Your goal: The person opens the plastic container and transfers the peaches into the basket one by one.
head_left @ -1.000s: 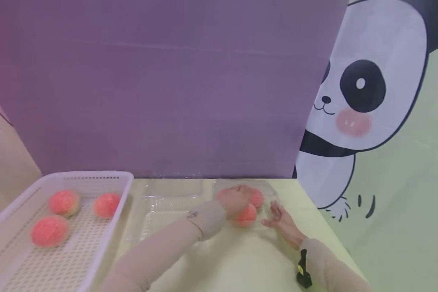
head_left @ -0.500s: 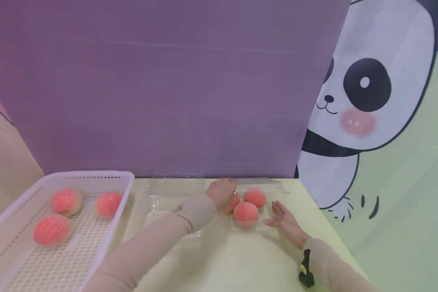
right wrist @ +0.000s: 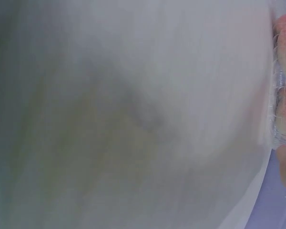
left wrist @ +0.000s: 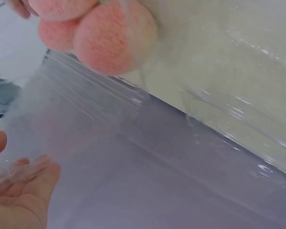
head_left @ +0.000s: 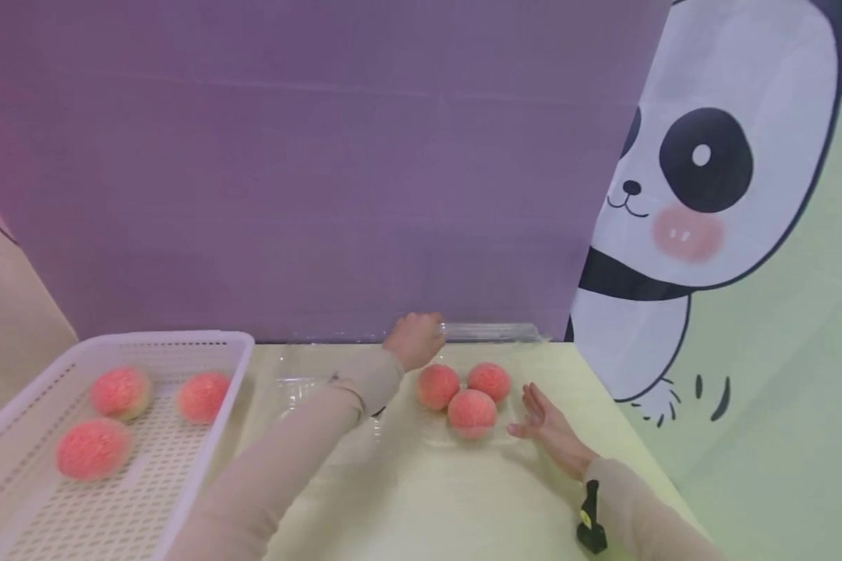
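- Clear plastic lid (head_left: 494, 333): long axis along the far edge of the table (head_left: 428, 499), left end gripped by the left hand (head_left: 415, 341).
- Right hand (head_left: 550, 430): fingers extended, toward the right edge, beside three fuzzy pink balls (head_left: 468, 403).

A white basket (head_left: 157, 475) stands at the far left corner of the tabletop (head_left: 428, 499), with three peaches (head_left: 94, 449) inside, one near its right wall. Beside it lies a clear box (head_left: 298, 393), partly hidden. A purple sheet (head_left: 323, 195) hangs behind the far edge; beyond the right edge, a panda (head_left: 737, 257) decorates a green wall (head_left: 814, 351).
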### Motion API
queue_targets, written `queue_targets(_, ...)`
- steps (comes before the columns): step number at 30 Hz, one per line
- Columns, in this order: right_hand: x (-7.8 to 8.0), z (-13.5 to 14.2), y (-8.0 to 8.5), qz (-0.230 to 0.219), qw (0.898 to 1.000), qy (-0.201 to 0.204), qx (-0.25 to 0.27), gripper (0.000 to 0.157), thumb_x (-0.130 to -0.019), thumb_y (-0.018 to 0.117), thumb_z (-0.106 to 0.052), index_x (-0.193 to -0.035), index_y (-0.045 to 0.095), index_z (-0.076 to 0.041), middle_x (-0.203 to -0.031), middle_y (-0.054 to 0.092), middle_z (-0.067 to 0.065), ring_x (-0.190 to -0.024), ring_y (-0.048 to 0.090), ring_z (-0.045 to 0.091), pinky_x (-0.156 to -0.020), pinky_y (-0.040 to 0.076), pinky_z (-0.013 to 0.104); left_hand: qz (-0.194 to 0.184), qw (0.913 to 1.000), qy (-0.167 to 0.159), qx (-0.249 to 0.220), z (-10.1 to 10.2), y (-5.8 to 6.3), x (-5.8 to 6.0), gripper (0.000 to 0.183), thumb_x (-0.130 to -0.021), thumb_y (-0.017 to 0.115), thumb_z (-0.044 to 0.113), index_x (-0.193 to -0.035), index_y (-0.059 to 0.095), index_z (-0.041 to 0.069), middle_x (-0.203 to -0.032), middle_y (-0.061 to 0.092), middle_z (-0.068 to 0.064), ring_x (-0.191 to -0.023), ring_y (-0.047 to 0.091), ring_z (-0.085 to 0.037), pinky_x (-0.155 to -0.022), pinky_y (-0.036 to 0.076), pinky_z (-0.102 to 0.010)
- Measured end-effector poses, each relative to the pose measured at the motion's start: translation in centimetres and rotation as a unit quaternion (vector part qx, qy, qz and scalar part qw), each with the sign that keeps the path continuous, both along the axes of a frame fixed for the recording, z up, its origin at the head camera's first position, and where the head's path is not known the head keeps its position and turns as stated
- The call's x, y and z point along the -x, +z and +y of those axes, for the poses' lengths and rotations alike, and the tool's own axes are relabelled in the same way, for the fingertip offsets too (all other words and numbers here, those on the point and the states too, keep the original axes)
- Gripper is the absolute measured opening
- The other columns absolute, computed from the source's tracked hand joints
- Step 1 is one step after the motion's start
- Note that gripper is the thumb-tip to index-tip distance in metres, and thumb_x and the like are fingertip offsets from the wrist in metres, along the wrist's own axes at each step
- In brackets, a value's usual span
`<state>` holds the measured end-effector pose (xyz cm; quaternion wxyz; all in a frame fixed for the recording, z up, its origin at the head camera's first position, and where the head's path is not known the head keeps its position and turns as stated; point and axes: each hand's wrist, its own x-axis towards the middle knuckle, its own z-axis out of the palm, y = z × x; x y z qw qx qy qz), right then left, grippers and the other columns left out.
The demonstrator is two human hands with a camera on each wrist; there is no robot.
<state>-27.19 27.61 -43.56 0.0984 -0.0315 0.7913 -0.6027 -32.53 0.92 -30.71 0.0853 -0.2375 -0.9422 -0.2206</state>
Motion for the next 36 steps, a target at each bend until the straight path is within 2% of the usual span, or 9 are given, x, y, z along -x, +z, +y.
queue_targets(4,-0.3,0.0,0.1,0.000,1.000,0.001,0.005,0.097,-0.083,0.064,-0.010,-0.146,-0.009,-0.007,-0.154,-0.004,0.012,-0.141,-0.001,0.031,-0.113,0.009,0.048,-0.023,0.9989,0.038,-0.014,-0.5,-0.2,1.0,0.025,-0.091,0.053,0.019,-0.108,0.061,0.003,-0.097,0.067,-0.012,-0.091,0.064,-0.029,-0.079,0.053,-0.039)
queue_targets(9,-0.5,-0.2,0.1,-0.002,1.000,0.001,0.002,0.096,-0.083,0.064,-0.011,-0.146,-0.008,-0.007,-0.154,-0.003,0.012,-0.141,0.000,0.032,-0.113,0.010,0.049,-0.053,0.9932,0.103,0.005,-1.0,0.1,1.8,0.022,-0.089,0.055,0.022,-0.085,0.066,0.003,-0.086,0.067,-0.013,-0.084,0.063,-0.031,-0.077,0.053,-0.041)
queue_targets(13,-0.7,-0.5,0.1,-0.008,1.000,-0.006,0.004,0.096,-0.083,0.065,-0.011,-0.147,-0.007,-0.008,-0.155,-0.003,0.011,-0.141,0.000,0.031,-0.113,0.010,0.048,-0.044,0.9927,0.111,-0.018,-1.4,0.5,2.3,0.025,-0.088,0.053,0.021,-0.073,0.062,0.004,-0.076,0.065,-0.012,-0.076,0.061,-0.028,-0.076,0.051,-0.041)
queue_targets(17,-0.8,-0.6,-0.1,-0.014,1.000,-0.013,0.010,0.097,-0.082,0.066,-0.011,-0.147,-0.006,-0.009,-0.155,-0.002,0.010,-0.142,0.000,0.029,-0.113,0.010,0.048,-0.066,0.9885,0.110,-0.081,-1.9,0.1,2.8,0.021,-0.089,0.054,0.021,-0.085,0.065,0.003,-0.078,0.063,-0.010,-0.073,0.057,-0.024,-0.071,0.050,-0.037)
queue_targets(22,-0.9,-0.4,-0.2,-0.016,1.000,-0.009,0.008,0.097,-0.082,0.066,-0.012,-0.147,-0.006,-0.009,-0.155,-0.003,0.010,-0.142,0.000,0.029,-0.113,0.010,0.049,-0.140,0.9717,0.107,-0.157,-2.2,-1.2,3.3,0.034,-0.090,0.052,0.015,-0.121,0.054,-0.001,-0.110,0.061,-0.016,-0.102,0.057,-0.028,-0.087,0.049,-0.039)
queue_targets(25,-1.0,-0.2,-0.2,-0.014,1.000,-0.011,0.009,0.096,-0.082,0.065,-0.011,-0.147,-0.006,-0.009,-0.155,-0.002,0.010,-0.142,0.000,0.029,-0.113,0.010,0.048,-0.190,0.9605,0.091,-0.182,-2.1,-2.2,3.4,0.045,-0.090,0.050,0.011,-0.132,0.042,-0.004,-0.122,0.055,-0.020,-0.114,0.052,-0.032,-0.095,0.045,-0.040)
queue_targets(28,-1.1,-0.3,-0.2,-0.012,1.000,-0.010,0.010,0.095,-0.083,0.065,-0.010,-0.147,-0.006,-0.008,-0.155,-0.002,0.010,-0.142,0.000,0.029,-0.113,0.010,0.047,-0.225,0.9492,0.088,-0.202,-1.8,-3.1,3.6,0.054,-0.086,0.053,0.007,-0.134,0.035,-0.008,-0.128,0.050,-0.024,-0.118,0.049,-0.035,-0.098,0.043,-0.042)
queue_targets(31,-1.1,-0.5,-0.2,-0.013,1.000,-0.007,0.001,0.096,-0.083,0.065,-0.012,-0.147,-0.006,-0.009,-0.155,-0.001,0.010,-0.142,0.001,0.029,-0.113,0.011,0.048,-0.245,0.9419,0.103,-0.205,-1.8,-3.7,3.7,0.054,-0.082,0.056,0.006,-0.131,0.038,-0.009,-0.126,0.050,-0.025,-0.115,0.049,-0.036,-0.098,0.043,-0.045)
queue_targets(36,-1.1,-0.7,-0.1,-0.016,1.000,-0.012,-0.007,0.095,-0.083,0.065,-0.015,-0.147,-0.005,-0.011,-0.155,0.000,0.009,-0.142,0.002,0.029,-0.112,0.011,0.050,-0.247,0.9461,0.112,-0.177,-1.9,-4.4,4.0,0.050,-0.080,0.058,0.011,-0.123,0.044,-0.011,-0.123,0.051,-0.025,-0.113,0.050,-0.037,-0.096,0.043,-0.045)
